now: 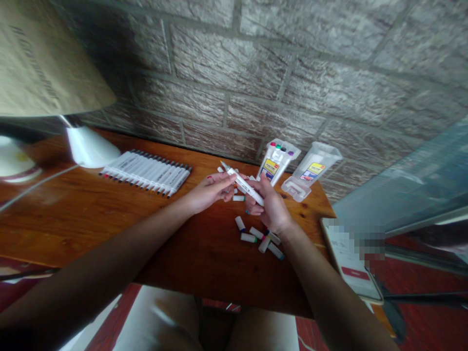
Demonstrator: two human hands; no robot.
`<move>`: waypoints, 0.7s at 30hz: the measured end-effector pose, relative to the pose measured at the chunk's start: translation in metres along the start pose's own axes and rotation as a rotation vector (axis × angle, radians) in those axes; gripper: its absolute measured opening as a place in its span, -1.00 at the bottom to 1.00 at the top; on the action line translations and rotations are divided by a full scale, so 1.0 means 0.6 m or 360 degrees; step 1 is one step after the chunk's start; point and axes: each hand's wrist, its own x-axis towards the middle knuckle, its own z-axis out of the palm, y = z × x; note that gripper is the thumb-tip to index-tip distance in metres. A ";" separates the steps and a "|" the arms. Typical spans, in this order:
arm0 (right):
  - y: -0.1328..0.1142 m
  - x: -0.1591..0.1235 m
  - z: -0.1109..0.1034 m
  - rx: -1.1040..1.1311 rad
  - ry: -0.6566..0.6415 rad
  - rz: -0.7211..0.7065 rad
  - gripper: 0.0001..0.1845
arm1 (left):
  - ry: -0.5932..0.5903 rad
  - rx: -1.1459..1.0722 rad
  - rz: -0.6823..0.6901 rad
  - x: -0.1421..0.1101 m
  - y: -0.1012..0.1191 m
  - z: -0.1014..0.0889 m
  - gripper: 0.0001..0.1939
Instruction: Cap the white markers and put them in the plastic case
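Observation:
A white marker [245, 186] is held slantwise between my two hands above the table, its uncapped-looking grey tip pointing up and left. My right hand [272, 202] is closed around the marker's lower body. Close to the tip end, my left hand [216, 189] pinches the same marker between thumb and fingers. A bit of teal shows under my right fingers, too small to name. Below my hands lie several loose white marker caps [249, 237] with coloured ends; more are partly hidden behind the fingers.
A row of white markers [146, 170] lies on the wooden table [175, 234] at left, beside a lamp [86, 146]. Behind my right hand stand a clear case with markers [272, 163] and an open clear case [314, 165]. A tablet [351, 258] sits at the right edge.

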 end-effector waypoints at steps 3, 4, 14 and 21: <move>0.003 -0.001 0.003 0.0010 0.0031 -0.0013 -0.43 | 0.0009 0.0012 0.0000 -0.001 -0.002 0.000 -0.58; 0.004 -0.002 0.005 0.0027 0.0037 -0.0019 -0.51 | 0.0012 0.0018 0.0001 -0.001 -0.002 0.000 -0.59; -0.001 -0.009 0.008 0.0305 -0.0219 0.0160 -0.72 | -0.0102 0.0151 -0.0002 -0.002 -0.005 -0.003 -0.55; 0.003 -0.010 0.004 0.0342 -0.0222 0.0150 -0.64 | -0.0157 0.0292 -0.0025 -0.004 -0.005 0.000 -0.53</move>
